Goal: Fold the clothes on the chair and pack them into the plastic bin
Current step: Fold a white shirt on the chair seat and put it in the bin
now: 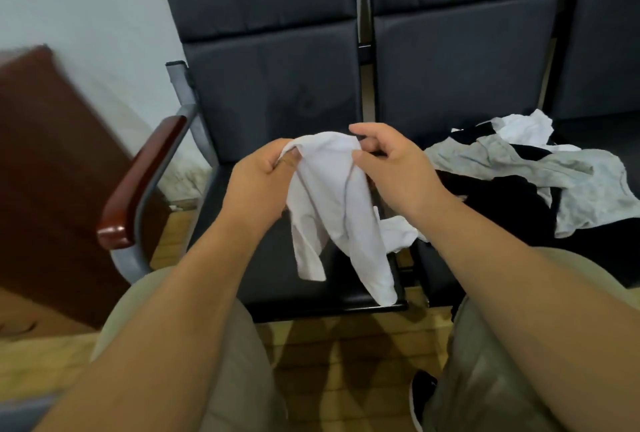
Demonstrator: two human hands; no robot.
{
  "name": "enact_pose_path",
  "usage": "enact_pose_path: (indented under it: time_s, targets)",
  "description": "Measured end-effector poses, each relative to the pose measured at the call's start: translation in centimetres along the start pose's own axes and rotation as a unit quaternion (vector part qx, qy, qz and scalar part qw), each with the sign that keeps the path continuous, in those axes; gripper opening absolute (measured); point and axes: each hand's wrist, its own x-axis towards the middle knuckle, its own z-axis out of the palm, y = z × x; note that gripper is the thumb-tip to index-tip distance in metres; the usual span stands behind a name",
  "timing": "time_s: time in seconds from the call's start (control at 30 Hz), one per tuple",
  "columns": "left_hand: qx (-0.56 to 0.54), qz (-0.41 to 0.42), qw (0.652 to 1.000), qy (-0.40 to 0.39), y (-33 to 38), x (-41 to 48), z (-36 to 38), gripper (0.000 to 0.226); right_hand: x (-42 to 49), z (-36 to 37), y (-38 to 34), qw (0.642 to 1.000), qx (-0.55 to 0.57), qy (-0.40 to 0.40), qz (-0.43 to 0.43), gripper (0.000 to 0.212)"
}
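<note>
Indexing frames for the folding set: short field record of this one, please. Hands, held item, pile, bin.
left hand: pinches top edge of small white cloth garment
right hand: pinches the same garment's other top corner
garment: hangs unfolded over black padded chair seat
pile: crumpled grey garment, black garment and white cloth on the neighbouring seat to the right
plastic bin: not in view

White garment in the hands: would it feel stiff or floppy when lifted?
Probably floppy: the garment hangs limp from the left hand and right hand. Likely light, since a pinch at its top edge seems enough to hold it.
</note>
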Motion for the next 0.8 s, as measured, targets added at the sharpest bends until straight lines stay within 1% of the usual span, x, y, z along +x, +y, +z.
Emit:
enact_pose_path:
  time_s: [0.03,0.1,0.13,0.17,0.2,0.27,0.3,0.37,0.4,0.47,0.5,0.53,0.6,0.7,0.8]
  targets:
    - [-0.010,-0.022,1.000,0.007,-0.3,-0.2,-0.8,0.025,-0.3,1.0,-0.3,1.000,-0.016,-0.006,0.009,0.036]
    - [-0.049,-0.083,0.995,0.012,-1.1,-0.5,-2.1,0.041,-1.2,3.2,-0.7,0.997,-0.063,-0.029,0.021,0.032]
    - [-0.071,-0.122,0.990,0.020,-1.5,-0.6,-2.7,0.047,-1.8,4.4,-0.8,0.995,-0.082,-0.050,0.021,0.033]
    - [-0.096,-0.160,0.982,0.030,-1.9,-0.7,-3.3,0.049,-2.5,5.6,-0.9,0.992,-0.099,-0.076,0.015,0.034]
    - [-0.127,-0.192,0.972,0.035,-2.3,-0.8,-3.7,0.048,-3.1,6.7,-0.9,0.988,-0.114,-0.101,0.002,0.035]
    - [-0.191,-0.234,0.953,0.024,-3.0,-1.0,-4.5,0.046,-4.0,8.8,-0.9,0.976,-0.156,-0.141,-0.052,0.033]
    - [-0.216,-0.246,0.945,0.013,-3.4,-1.2,-4.8,0.043,-4.4,9.7,-1.0,0.968,-0.174,-0.161,-0.077,0.032]
    - [-0.251,-0.261,0.932,-0.006,-4.0,-1.7,-5.4,0.036,-4.7,11.2,-0.9,0.959,-0.181,-0.197,-0.097,0.029]
    - [-0.263,-0.266,0.927,-0.011,-4.2,-1.9,-5.7,0.033,-4.7,11.7,-0.8,0.958,-0.175,-0.201,-0.101,0.024]
    - [-0.287,-0.274,0.918,-0.017,-4.6,-2.1,-6.1,0.033,-4.7,12.4,-0.8,0.960,-0.173,-0.185,-0.116,0.009]
    - [-0.302,-0.275,0.913,-0.018,-4.7,-2.2,-6.4,0.034,-4.6,12.5,-0.9,0.962,-0.170,-0.174,-0.120,0.010]
    - [-0.316,-0.273,0.908,-0.016,-4.8,-2.2,-6.6,0.035,-4.4,12.6,-1.0,0.966,-0.160,-0.166,-0.113,0.016]
    - [-0.340,-0.264,0.902,-0.002,-5.1,-2.1,-7.2,0.033,-4.0,12.5,-1.7,0.978,-0.114,-0.161,-0.072,0.025]
    - [-0.340,-0.264,0.902,0.026,-5.9,-1.7,-7.7,0.028,-3.4,11.9,-2.8,0.989,-0.009,-0.147,-0.005,0.026]
    - [-0.338,-0.267,0.902,0.019,-6.5,-1.4,-7.8,0.030,-2.9,11.5,-3.4,0.993,0.034,-0.115,0.018,0.032]
